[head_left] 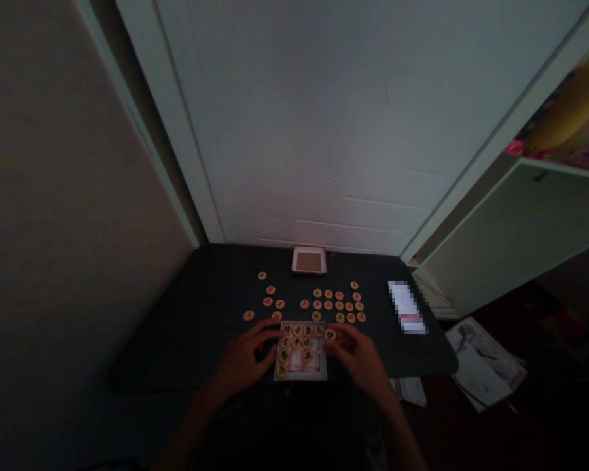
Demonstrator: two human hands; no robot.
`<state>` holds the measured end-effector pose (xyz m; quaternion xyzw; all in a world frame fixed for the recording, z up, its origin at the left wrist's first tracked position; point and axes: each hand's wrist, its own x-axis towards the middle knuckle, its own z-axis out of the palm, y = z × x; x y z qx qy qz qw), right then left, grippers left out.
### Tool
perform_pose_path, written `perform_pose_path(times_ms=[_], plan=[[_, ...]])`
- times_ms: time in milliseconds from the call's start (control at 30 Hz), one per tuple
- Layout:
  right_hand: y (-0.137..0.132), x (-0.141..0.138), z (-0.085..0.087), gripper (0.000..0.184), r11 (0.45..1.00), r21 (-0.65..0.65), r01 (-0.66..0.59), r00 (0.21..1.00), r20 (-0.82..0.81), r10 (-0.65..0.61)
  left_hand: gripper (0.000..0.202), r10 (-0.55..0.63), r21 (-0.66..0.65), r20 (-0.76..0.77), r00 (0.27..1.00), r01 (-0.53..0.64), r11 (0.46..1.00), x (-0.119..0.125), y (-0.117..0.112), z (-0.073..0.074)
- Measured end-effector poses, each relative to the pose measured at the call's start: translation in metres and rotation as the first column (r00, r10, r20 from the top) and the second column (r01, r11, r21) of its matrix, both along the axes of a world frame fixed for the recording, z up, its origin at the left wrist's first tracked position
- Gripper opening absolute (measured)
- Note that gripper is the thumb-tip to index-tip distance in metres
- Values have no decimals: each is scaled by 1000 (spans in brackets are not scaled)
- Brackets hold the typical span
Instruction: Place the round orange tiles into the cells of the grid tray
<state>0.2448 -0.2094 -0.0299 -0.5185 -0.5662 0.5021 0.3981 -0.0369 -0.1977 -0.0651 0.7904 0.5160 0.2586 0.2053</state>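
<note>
A small square box (300,353) lies at the near edge of a dark table (201,314), with several round wooden chess discs laid in it. My left hand (248,360) rests against the box's left side, fingers curled at its edge. Just right of the box, my right hand (356,356) pinches one disc (330,335) at the top right corner. Many loose discs (336,304) with red marks lie scattered on the table beyond the box.
A shallow box lid (309,260) sits at the far edge by the white wall. A blurred white card (406,306) lies at the right. Papers (481,360) lie on the floor to the right, below a white shelf unit (510,229).
</note>
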Motion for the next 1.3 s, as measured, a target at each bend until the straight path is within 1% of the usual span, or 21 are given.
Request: perform_pose_path(times_ms=[133, 267, 400, 500, 633, 800, 900, 1033, 1167, 1300], plan=[[-2, -2, -1, 37, 1000, -2, -8, 999, -41, 8, 32, -4, 11, -2, 1000, 4, 1000, -1, 0, -3], [-1, -3, -1, 33, 999, 39, 11, 999, -32, -9, 31, -1, 24, 2, 1000, 1, 1000, -1, 1, -6], [0, -2, 3, 31, 997, 73, 17, 999, -32, -15, 30, 6, 45, 15, 1000, -6, 999, -1, 1, -5], [-1, -1, 5, 30, 996, 93, 18, 999, -29, -16, 30, 6, 32, 16, 1000, -6, 999, -1, 0, -3], [-2, -2, 4, 29, 994, 108, 15, 1000, 12, -17, 31, -3, 19, 14, 1000, 3, 1000, 0, 0, -1], [-2, -6, 5, 25, 982, 189, 15, 998, 58, -26, 28, 4, 3, -3, 1000, -4, 1000, 0, 0, -1], [-2, -8, 6, 19, 978, 209, -7, 996, 88, -12, 29, 7, 1, 0, 1000, -7, 1000, 0, 0, -1], [-1, -8, 4, 17, 974, 226, -29, 992, 127, 0, 31, 4, 8, 3, 1000, -4, 1000, 0, 0, -1], [0, -7, 3, 17, 958, 281, -50, 987, 161, 5, 31, 11, 6, -1, 1000, -11, 1000, 0, 0, -3], [0, -8, 6, 19, 924, 370, -94, 983, 184, 26, 32, 6, 18, 2, 1000, -6, 1000, 0, 0, -3]])
